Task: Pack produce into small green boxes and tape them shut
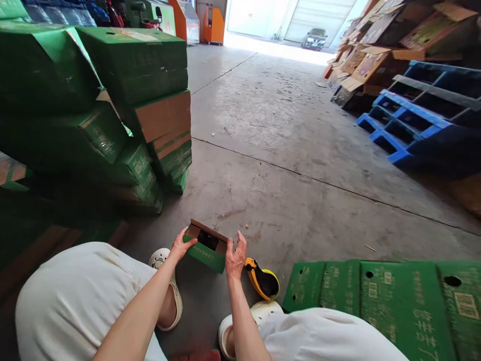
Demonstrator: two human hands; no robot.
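Observation:
A small green cardboard box (206, 256) with its top side open sits between my two hands, in front of my feet. My left hand (182, 244) grips the left end, thumb over the near rim. At the right end, my right hand (236, 255) presses against the box with its thumb and fingers pointing up. The inside is brown at the edges and dark in the middle, so any contents cannot be made out. Just right of my right hand, a yellow and black tape dispenser (263, 281) lies on the concrete floor.
Green cartons (150, 70) are stacked high at the left. More green cartons (379, 296) stand in a row at the lower right. Blue pallets (409, 120) and a heap of flattened cardboard (370, 65) are at the far right. A car (314, 38) stands beyond the doorway.

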